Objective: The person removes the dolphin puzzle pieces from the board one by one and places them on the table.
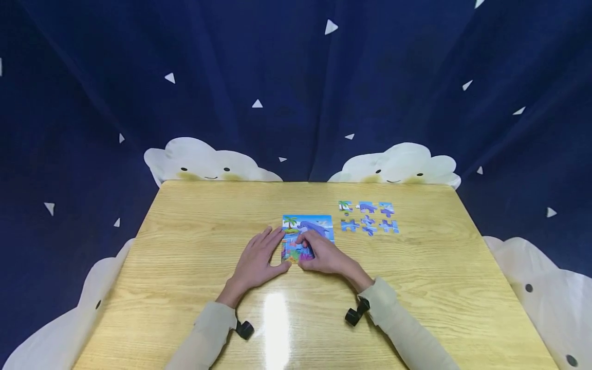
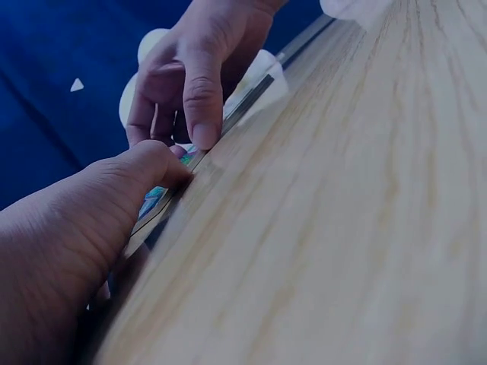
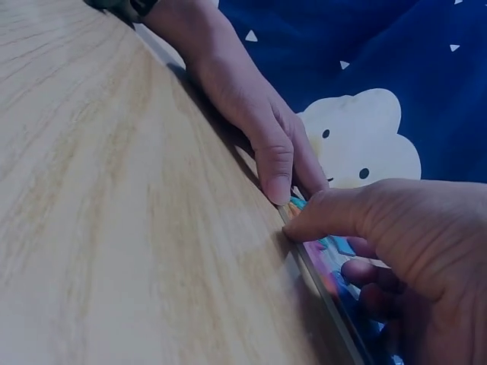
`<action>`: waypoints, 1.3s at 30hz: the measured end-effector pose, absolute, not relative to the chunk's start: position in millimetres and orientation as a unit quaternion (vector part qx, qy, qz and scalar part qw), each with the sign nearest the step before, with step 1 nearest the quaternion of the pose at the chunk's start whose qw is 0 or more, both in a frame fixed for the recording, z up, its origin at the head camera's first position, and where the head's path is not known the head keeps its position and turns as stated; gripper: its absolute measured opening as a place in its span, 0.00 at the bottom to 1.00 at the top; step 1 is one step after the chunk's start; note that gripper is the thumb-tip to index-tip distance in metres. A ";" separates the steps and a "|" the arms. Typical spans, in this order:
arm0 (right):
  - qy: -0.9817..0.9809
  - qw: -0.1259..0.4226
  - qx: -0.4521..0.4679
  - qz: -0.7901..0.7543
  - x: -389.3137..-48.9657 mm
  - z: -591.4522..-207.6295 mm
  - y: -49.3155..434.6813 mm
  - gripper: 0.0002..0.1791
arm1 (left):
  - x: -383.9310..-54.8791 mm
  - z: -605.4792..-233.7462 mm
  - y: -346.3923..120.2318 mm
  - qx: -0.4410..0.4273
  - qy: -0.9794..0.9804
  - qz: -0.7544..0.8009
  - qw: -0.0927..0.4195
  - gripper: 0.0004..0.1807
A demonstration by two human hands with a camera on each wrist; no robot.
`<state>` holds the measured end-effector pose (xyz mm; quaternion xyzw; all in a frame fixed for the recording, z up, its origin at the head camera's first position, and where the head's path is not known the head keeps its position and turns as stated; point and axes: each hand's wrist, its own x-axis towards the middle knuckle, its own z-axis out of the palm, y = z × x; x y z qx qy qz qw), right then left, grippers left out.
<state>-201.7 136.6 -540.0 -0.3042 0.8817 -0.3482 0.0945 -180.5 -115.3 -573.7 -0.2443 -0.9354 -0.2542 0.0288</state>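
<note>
A jigsaw puzzle board [image 1: 307,220] with a dolphin and a palm tree lies flat on the table. My left hand [image 1: 259,257] rests at its left side, fingers stretched out along the left edge and the thumb at the near corner. Over the board's lower right part is my right hand [image 1: 324,254], its fingers bent down onto the picture. Its thumb touches the near edge, as the right wrist view shows with the board's rim [image 3: 323,285]. Whether a piece sits under those bent fingers is hidden. In the left wrist view, both thumbs meet the near edge side by side.
Several loose jigsaw pieces [image 1: 367,207] lie in two rows to the right of the board, spaced apart. The wooden table [image 1: 194,216] reaches back to a dark blue curtain [image 1: 296,77] with white triangles and clouds. A small black camera sits at each wrist.
</note>
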 end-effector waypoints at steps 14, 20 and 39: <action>0.869 0.053 -0.313 -0.379 -201.8 -545.3 134.0 0.25 | -182.0 -571.8 -114.7 -0.251 -0.938 -0.236 0.023 0.50; 0.862 0.057 -0.303 -0.402 -201.9 -547.3 129.2 0.24 | -183.0 -574.8 -114.8 -0.250 -0.941 -0.228 0.029 0.50; 0.893 0.026 -0.336 -0.297 -200.8 -540.8 124.6 0.25 | -180.6 -573.8 -115.1 -0.250 -0.940 -0.229 0.037 0.50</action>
